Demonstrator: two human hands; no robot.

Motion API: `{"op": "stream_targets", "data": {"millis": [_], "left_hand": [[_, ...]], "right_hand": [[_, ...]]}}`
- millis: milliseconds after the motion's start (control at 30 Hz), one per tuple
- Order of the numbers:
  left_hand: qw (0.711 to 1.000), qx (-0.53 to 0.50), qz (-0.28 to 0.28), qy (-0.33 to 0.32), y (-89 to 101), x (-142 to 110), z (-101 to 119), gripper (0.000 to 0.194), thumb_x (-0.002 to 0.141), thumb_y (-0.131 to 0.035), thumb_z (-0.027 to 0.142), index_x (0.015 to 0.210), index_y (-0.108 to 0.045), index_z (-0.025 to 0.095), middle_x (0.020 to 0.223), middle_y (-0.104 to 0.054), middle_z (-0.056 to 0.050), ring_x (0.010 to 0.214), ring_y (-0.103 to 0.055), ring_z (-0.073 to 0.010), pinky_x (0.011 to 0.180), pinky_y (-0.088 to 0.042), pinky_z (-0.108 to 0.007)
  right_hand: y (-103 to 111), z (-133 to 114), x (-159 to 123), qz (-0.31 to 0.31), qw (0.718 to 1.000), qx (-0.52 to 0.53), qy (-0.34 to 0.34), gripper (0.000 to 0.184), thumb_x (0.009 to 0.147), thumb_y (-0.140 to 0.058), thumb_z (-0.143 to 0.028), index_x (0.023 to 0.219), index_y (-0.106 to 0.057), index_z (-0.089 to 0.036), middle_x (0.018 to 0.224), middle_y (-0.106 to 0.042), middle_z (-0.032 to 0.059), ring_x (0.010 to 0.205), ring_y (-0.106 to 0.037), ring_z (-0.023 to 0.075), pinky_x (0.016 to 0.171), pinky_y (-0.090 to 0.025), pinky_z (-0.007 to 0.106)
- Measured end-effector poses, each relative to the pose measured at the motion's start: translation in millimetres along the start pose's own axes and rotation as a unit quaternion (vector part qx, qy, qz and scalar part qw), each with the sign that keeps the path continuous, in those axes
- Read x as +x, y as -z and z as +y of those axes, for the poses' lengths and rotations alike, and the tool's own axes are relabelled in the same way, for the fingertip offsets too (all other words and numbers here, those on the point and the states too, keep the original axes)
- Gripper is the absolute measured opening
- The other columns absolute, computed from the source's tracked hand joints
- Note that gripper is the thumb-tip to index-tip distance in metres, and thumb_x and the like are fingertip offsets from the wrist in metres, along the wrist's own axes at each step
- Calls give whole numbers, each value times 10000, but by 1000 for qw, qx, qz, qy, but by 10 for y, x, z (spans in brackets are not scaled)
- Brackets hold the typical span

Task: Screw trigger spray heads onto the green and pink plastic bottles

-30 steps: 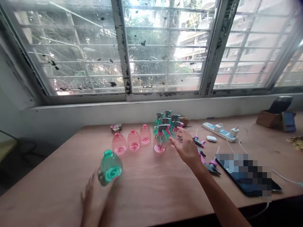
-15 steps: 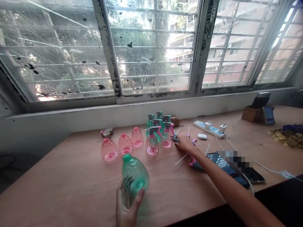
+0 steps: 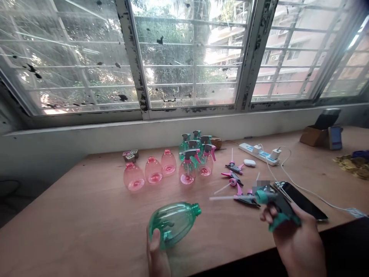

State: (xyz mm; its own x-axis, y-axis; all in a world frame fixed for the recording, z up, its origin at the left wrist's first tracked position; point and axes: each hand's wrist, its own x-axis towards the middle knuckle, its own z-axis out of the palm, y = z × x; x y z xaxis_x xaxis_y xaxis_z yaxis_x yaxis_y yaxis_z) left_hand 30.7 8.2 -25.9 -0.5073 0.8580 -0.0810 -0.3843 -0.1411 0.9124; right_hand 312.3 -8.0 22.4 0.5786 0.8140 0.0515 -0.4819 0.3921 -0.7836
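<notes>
My left hand (image 3: 157, 256) is wrapped round the base of an empty green bottle (image 3: 173, 222), held on its side just above the wooden table (image 3: 86, 231), neck pointing right. My right hand (image 3: 298, 246) grips a green and grey spray head (image 3: 273, 204) with its thin tube sticking out to the left, toward the bottle's mouth. Three pink bottles without heads (image 3: 152, 175) stand in a row behind. A cluster of bottles with spray heads fitted (image 3: 196, 157) stands beside them. Loose pink spray heads (image 3: 235, 177) lie to the right.
A white power strip (image 3: 259, 154) with chargers and cables runs along the back right. A dark phone (image 3: 302, 200) lies near my right hand. A cardboard box with another phone (image 3: 323, 132) stands at the far right. Small cubes (image 3: 130, 155) sit behind the pink bottles. Windows line the wall.
My right hand reached to the loose spray heads, took a green one and drew it back toward me. My left hand turned the green bottle onto its side, neck to the right.
</notes>
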Motion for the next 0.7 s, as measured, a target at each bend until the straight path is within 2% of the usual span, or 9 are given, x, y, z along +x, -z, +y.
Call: {"op": "stream_targets", "data": {"millis": [100, 233, 333, 433, 533, 600, 700], "left_hand": [[999, -29, -3, 19, -16, -23, 13, 436, 761, -668, 582, 1024, -703, 235, 928, -722, 18, 1015, -624, -219, 874, -486, -295], [999, -27, -23, 35, -28, -47, 40, 438, 773, -671, 557, 1065, -700, 232, 935, -719, 16, 995, -612, -206, 915, -473, -295], [999, -7, -24, 26, -58, -83, 73, 447, 781, -658, 558, 1078, -703, 227, 974, -729, -4, 1039, -627, -231, 944, -477, -319], [999, 38, -38, -5, -102, -141, 112, 479, 788, -648, 569, 1116, -693, 224, 1048, -728, -25, 1082, -635, -266, 987, -467, -359], [995, 65, -70, -38, -124, -180, 136, 509, 829, -629, 538, 1249, -624, 250, 1233, -669, -26, 1249, -548, -274, 1110, -355, -374], [994, 63, -80, -44, -111, -179, 135, 532, 843, -632, 509, 1310, -569, 261, 1317, -620, -29, 1329, -483, -275, 1143, -306, -375], [994, 64, -83, -38, -64, -153, 112, 546, 820, -657, 517, 1281, -561, 240, 1259, -646, -56, 1253, -549, -286, 1069, -397, -382]], "right_hand": [[9, 18, -264, 10, 997, 36, -70, 257, 878, -538, -337, 698, -659, -199, 552, -600, -23, 457, -547, 138, 475, -538, 261], [-111, 94, -268, -12, 996, 33, -82, 247, 906, -531, -356, 803, -698, -206, 575, -630, -11, 497, -565, 149, 502, -548, 258], [-172, 186, -294, -50, 996, 7, -75, 263, 909, -566, -391, 823, -714, -192, 587, -642, -9, 508, -568, 144, 534, -548, 257], [-208, 330, -368, -111, 987, -59, -101, 303, 900, -626, -459, 926, -727, -176, 638, -697, 12, 553, -616, 163, 589, -559, 287], [-266, 503, -416, -194, 961, -151, -127, 371, 804, -769, -456, 1029, -693, -171, 702, -763, 47, 652, -691, 225, 655, -574, 348], [-322, 609, -423, -225, 949, -175, -132, 446, 738, -834, -437, 1060, -662, -181, 676, -773, 40, 677, -715, 253, 690, -582, 384], [-397, 725, -425, -241, 943, -164, -163, 544, 688, -868, -443, 1110, -647, -180, 625, -765, 18, 637, -727, 255, 689, -594, 396]]}}
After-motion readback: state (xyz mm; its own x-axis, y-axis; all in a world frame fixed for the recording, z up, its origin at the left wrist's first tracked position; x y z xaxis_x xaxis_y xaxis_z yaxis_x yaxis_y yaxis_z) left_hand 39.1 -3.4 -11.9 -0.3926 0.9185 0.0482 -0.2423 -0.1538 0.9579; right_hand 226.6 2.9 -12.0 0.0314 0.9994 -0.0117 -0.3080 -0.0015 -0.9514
